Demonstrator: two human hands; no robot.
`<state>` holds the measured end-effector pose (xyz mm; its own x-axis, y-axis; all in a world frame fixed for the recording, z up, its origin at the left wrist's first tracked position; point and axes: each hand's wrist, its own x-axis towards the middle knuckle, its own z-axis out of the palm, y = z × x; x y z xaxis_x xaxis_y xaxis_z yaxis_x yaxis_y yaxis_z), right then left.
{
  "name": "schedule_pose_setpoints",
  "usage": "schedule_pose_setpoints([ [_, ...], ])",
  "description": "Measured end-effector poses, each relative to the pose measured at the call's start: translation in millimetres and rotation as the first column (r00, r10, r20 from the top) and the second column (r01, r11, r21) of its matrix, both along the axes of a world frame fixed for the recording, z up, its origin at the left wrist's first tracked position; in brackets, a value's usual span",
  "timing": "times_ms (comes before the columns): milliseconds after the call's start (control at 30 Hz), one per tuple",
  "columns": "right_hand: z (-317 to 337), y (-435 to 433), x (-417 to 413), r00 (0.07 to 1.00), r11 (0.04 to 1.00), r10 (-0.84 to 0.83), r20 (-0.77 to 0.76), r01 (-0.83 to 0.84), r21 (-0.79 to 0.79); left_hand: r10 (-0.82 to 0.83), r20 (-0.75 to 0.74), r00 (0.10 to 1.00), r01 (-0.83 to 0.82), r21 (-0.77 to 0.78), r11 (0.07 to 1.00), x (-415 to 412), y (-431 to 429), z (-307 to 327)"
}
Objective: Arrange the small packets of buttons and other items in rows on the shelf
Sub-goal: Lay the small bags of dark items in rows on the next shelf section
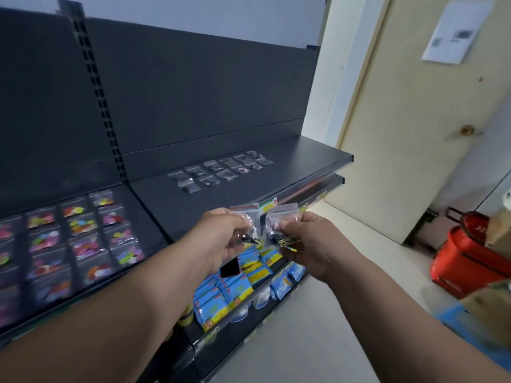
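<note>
Okay, both hands were up in front of the front edge of the dark shelf (171, 208), close together but not touching. Left hand (221, 239) pinched a clear packet with a red zip strip (247, 220); small dark items sat at its bottom. Right hand (307, 241) pinched a second clear packet (282, 217) with gold-coloured metal bits inside. The two packets hung side by side, just apart, above the shelf's front edge.

On the right section of the shelf, small packets of dark items (221, 170) lay flat in two rows near the back edge, running toward the right end. On the left section, packets of colourful buttons (83, 233) lay in several rows from back to front; that part was blurred.

Below, a lower shelf (257, 308) carried blue-and-yellow packs (232, 288). A red basket (467, 258) stood on the floor at far right, near a cream door (401, 134) with a paper sheet (459, 31) on it.
</note>
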<state>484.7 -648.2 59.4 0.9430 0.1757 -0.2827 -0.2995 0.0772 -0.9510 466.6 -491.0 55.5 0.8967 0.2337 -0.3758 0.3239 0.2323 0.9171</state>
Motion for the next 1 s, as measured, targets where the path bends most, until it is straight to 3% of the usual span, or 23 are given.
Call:
schedule_pose_setpoints([
  [267, -2, 10, 118, 0.998, 0.998, -0.055, -0.022, 0.055, -0.012, 0.026, 0.028, 0.999, -0.024, -0.070, 0.997, 117, 11, -8],
  [533, -7, 45, 212, 0.999, 0.998, 0.048, 0.000, -0.048, -0.032, 0.105, 0.027, 0.994, -0.104, -0.029, 0.994, 190, 46, -4],
  [800, -17, 91, 284, 0.957, 0.955, 0.291, -0.004, -0.290, -0.065, 0.248, -0.019, 0.969, -0.244, 0.110, 0.963, 216, 77, -17],
  [1000, -32, 117, 326, 0.855, 0.847, 0.517, -0.047, -0.518, -0.115, 0.518, -0.063, 0.853, -0.472, 0.329, 0.818, 215, 77, -34],
])
